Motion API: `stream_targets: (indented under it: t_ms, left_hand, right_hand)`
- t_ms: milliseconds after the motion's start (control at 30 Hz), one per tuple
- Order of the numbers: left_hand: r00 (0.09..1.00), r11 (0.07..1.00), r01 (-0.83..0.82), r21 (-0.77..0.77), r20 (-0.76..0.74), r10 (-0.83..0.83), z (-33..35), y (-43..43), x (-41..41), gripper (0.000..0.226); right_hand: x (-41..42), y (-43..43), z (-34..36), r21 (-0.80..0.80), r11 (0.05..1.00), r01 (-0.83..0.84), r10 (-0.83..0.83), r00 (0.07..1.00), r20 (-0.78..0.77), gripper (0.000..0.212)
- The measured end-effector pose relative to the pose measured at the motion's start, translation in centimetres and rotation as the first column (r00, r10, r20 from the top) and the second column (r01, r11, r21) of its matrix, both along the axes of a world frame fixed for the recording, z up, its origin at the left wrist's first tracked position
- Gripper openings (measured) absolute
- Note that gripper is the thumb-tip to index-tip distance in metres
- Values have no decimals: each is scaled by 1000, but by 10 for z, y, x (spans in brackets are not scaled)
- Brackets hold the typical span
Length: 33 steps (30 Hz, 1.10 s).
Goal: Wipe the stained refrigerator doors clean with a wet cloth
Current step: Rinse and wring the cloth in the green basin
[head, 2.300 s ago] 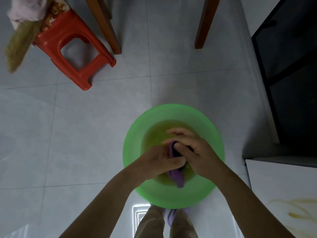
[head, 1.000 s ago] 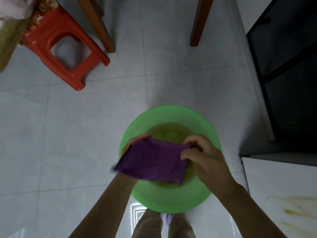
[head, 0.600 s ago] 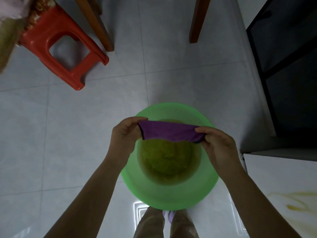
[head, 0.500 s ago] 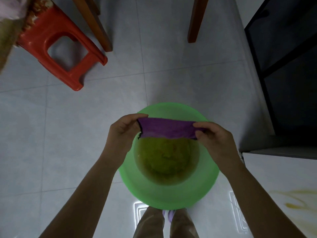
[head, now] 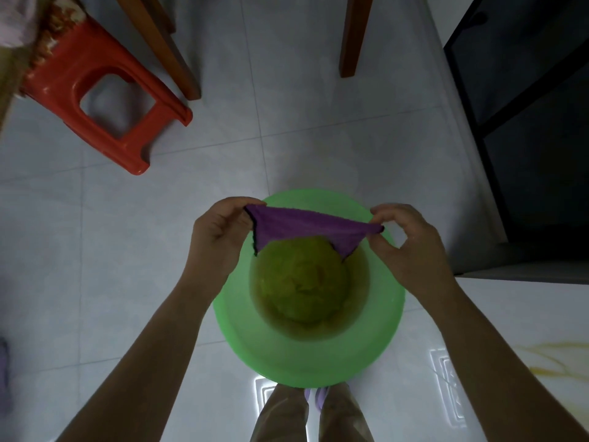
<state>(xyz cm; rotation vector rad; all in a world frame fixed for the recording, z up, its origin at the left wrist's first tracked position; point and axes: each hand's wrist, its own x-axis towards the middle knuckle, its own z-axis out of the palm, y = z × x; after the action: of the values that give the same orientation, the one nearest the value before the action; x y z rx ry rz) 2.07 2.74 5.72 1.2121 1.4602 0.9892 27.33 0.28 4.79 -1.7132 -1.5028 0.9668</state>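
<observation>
From the head view, looking straight down, a round green basin sits on the pale tiled floor, holding a pool of murky yellowish-green water that covers its bottom and leaves the wide sloping wall bare. Over the far side of the basin a purple cloth is stretched out between two hands set well apart. The left hand pinches one upper corner between thumb and curled fingers, and the right hand pinches the opposite corner between thumb and forefinger, its other fingers loosely bent. The cloth sags in a shallow arc, its lower edges hanging over the water; whether they touch the water cannot be told from above. At the lower right a white refrigerator surface bears yellowish streaks, well apart from the cloth. A dark cabinet stands beyond it. A red plastic stool stands at the upper left, with two wooden legs near it. Below the basin's near rim show beige trouser legs.
</observation>
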Motion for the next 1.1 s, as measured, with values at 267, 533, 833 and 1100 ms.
stream_targets:
  t_ms: [267,533,833,1100]
  left_hand:
    - [996,994,-83,-69,9,84,4,0,9,27]
    - [989,982,47,-185,-131,-72,15,-42,80,22]
    - [929,897,97,-432,362,74,-12,-76,92,49]
    - [565,656,268,-706,667,486,6,-71,152,53]
  right_hand:
    - [-9,8,-1,-227,966,127,-194,932,-307,29]
    - [-55,-18,12,-230,973,34,-131,898,-421,21]
    - [-36,-53,17,44,996,-72,73,997,-15,25]
    - [5,-95,57,-202,940,274,-340,773,-536,25]
